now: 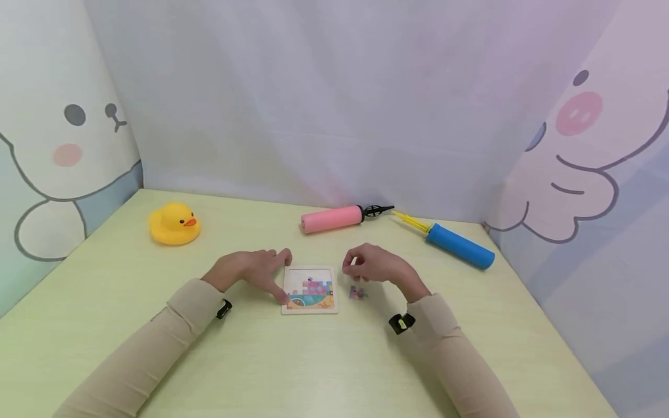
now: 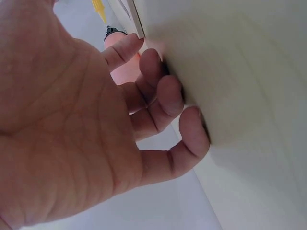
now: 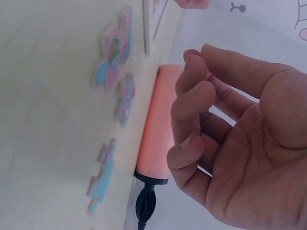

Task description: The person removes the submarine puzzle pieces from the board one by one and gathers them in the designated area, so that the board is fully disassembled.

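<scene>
A square wooden jigsaw tray (image 1: pixel 310 311), partly filled along its lower part, lies on the table. My left hand (image 1: pixel 256 271) is beside its left edge, the thumb on the lower left border and a finger at the upper left corner. In the left wrist view, the other fingers are bent with their tips against the table. My right hand (image 1: pixel 373 264) hovers right of the tray with loosely bent fingers, thumb tip close to the index tip. No piece shows between them. Loose puzzle pieces (image 1: pixel 358 293) lie below it; the right wrist view shows another blue piece (image 3: pixel 101 182).
A pink hand pump (image 1: pixel 331 219) with a black nozzle lies behind the tray. To its right is a blue pump (image 1: pixel 460 246) with a yellow nozzle. A yellow rubber duck (image 1: pixel 175 224) sits at the back left. Printed curtains stand around the table.
</scene>
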The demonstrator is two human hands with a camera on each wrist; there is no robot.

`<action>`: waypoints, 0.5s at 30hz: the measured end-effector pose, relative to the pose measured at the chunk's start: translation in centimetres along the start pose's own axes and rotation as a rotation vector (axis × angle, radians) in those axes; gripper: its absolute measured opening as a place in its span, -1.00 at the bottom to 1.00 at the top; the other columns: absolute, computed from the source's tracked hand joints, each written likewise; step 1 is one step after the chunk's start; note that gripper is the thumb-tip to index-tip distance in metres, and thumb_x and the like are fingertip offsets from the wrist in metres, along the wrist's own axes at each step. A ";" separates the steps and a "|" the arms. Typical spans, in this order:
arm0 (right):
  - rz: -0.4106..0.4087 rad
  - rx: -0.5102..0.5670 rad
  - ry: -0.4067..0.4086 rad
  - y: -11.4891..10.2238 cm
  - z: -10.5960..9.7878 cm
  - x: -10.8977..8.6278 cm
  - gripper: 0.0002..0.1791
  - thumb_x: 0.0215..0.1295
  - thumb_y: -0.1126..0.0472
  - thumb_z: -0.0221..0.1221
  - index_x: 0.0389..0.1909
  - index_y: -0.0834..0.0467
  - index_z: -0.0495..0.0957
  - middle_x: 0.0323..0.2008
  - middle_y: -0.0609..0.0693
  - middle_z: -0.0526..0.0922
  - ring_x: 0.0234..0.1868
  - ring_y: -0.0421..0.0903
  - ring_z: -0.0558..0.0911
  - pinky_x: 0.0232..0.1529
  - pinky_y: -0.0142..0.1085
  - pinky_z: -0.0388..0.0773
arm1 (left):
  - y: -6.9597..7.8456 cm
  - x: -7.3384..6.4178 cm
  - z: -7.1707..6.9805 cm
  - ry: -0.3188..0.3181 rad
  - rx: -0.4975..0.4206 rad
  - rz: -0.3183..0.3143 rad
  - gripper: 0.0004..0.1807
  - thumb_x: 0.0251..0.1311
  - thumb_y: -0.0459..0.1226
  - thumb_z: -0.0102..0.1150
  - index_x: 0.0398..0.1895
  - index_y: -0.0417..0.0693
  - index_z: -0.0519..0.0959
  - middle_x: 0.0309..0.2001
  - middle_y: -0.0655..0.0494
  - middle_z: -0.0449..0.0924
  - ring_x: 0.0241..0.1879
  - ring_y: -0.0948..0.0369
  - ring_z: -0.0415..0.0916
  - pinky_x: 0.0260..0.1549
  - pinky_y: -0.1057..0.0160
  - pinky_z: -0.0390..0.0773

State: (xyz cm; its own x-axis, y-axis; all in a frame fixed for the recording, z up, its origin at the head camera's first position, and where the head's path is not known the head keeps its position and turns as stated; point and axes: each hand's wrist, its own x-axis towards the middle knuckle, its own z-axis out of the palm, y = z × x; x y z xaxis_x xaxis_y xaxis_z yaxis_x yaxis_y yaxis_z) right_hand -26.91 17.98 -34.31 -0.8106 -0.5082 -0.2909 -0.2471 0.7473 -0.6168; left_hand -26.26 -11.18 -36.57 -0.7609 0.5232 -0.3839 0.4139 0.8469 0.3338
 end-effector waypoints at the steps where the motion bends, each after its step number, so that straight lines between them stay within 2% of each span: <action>1: -0.004 0.008 -0.001 -0.1 -0.1 0.0 -0.86 0.47 0.20 0.16 -0.18 0.19 0.62 -0.47 0.10 0.59 -0.56 -0.14 0.42 -0.49 -0.31 0.32 | 0.0 0.0 0.0 -0.001 -0.003 0.001 -0.18 -0.03 0.19 0.43 0.18 0.06 0.24 -0.13 0.02 0.41 -0.16 0.09 0.40 -0.12 -0.02 0.42; 6: -0.042 0.027 -0.007 -0.9 -0.4 0.2 -0.83 0.48 0.19 0.15 -0.13 0.22 0.62 -0.45 0.12 0.59 -0.53 -0.11 0.43 -0.43 -0.28 0.38 | 0.0 0.0 0.3 -0.003 -0.012 -0.002 -0.18 -0.03 0.18 0.43 0.17 0.07 0.24 -0.13 0.03 0.41 -0.15 0.10 0.40 -0.10 -0.02 0.42; 15: -0.106 -0.084 -0.059 -3.4 1.6 2.4 -0.94 0.42 0.21 0.21 -0.25 0.10 0.63 -0.40 -0.03 0.64 -0.44 -0.14 0.50 -0.40 -0.31 0.39 | 0.1 0.2 0.0 -0.004 0.010 -0.018 -0.17 -0.03 0.22 0.41 0.18 0.09 0.24 -0.09 0.03 0.42 -0.12 0.10 0.41 -0.05 -0.04 0.43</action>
State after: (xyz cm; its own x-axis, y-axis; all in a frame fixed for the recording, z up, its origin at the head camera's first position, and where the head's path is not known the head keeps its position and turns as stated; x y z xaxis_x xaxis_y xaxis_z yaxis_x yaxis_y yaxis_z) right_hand -27.14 13.54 -34.08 -0.7454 -0.6090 -0.2712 -0.3756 0.7197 -0.5839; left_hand -26.37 -10.94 -36.61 -0.7663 0.5082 -0.3931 0.4053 0.8571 0.3180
